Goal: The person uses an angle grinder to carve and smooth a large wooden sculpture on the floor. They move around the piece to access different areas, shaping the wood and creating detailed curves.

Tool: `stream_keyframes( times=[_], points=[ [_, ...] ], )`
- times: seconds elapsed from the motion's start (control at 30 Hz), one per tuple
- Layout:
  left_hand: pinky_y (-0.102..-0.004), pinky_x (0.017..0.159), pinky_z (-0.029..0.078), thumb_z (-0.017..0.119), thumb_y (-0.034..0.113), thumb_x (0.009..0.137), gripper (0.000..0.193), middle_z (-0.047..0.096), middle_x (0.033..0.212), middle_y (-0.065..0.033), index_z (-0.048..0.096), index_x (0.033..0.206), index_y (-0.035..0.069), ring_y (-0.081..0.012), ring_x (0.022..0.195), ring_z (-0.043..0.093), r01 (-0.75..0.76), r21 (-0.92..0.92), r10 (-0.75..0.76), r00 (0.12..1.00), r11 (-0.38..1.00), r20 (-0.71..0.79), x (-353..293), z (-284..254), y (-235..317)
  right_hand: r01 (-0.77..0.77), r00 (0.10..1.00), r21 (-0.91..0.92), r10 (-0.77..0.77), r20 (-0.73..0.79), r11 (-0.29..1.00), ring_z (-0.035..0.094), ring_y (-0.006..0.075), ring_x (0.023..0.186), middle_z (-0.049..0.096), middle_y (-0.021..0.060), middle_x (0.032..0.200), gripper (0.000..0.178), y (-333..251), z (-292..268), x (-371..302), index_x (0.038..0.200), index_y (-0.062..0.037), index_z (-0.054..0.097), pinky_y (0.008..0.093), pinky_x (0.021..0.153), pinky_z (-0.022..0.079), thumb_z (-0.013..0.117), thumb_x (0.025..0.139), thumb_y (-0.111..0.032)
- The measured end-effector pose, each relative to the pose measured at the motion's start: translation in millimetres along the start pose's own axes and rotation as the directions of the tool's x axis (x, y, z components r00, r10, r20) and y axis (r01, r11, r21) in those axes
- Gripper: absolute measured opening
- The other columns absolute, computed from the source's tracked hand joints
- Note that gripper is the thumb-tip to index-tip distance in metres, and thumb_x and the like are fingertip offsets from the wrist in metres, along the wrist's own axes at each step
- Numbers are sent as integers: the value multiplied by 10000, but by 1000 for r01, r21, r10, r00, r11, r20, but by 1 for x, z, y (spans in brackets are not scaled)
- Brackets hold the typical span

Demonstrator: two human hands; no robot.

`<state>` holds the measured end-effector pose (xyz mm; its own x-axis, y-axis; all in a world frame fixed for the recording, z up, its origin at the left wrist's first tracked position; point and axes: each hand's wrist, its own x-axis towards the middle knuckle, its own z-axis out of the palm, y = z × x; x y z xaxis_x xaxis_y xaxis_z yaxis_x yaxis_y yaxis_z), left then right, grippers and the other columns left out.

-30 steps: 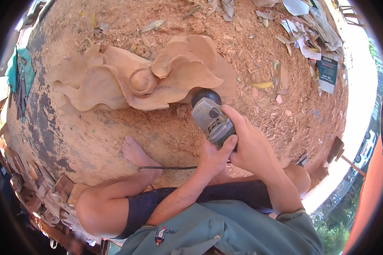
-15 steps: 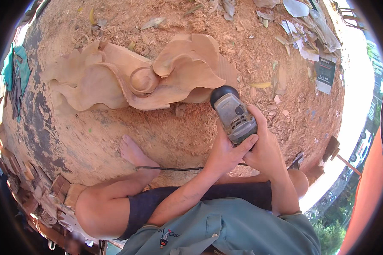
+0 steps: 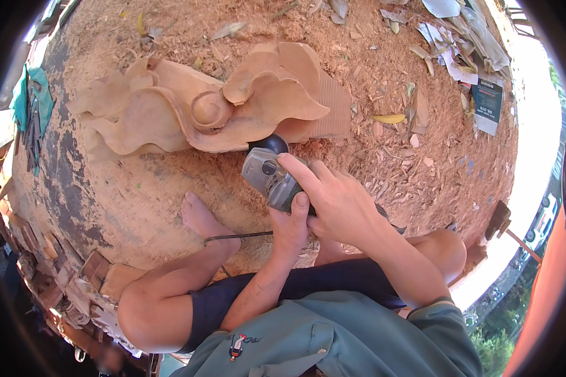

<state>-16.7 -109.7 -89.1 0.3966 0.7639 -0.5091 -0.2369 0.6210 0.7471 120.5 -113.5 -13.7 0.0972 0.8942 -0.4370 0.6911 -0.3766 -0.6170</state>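
An angle grinder (image 3: 262,171) with a rounded black head is held between my two hands. My left hand (image 3: 289,229) closes around its body from the near left side. My right hand (image 3: 339,198) wraps over the grinder from the right, forefinger stretched along the casing. The black head meets or lies very near the lower edge of a carved wooden piece (image 3: 151,119); the exact contact is hidden. That carving has wavy leaf-like lobes and a round scroll in the middle. A black power cord (image 3: 248,235) runs left past my bare foot (image 3: 200,217).
Wood shavings and dry leaves cover the ground (image 3: 383,176). A flat ribbed piece (image 3: 334,108) lies under the carving's right end. Crumpled paper and plastic (image 3: 449,53) lie at the far right, with a dark printed packet (image 3: 486,100). Wood offcuts (image 3: 94,270) are piled at left.
The grinder has moved left and turned, its head now at the carving's lower middle edge. My right hand has shifted over its top right; my left hand has moved slightly left.
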Motion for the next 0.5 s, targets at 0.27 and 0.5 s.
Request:
stream_keyframes(
  times=[0.27,0.5],
  points=[
    [-364,1052,525,767,438,1029,628,667,1338,-107,579,1413,-22,-184,1225,641,64,36,-66,997,997,34,5,24,9,-118,992,5,118,43,993,690,463,1042,661,196,1242,914,4,-27,0,1618,-201,422,526,845,577,759,781,-54],
    [-331,1010,542,839,307,990,640,655,1291,-103,484,1423,-2,-166,1181,647,112,-42,-108,990,993,87,14,39,3,-57,992,75,65,-110,996,696,471,973,657,204,1136,839,23,-29,-6,1608,-220,430,537,813,576,731,839,-71]
  ],
)
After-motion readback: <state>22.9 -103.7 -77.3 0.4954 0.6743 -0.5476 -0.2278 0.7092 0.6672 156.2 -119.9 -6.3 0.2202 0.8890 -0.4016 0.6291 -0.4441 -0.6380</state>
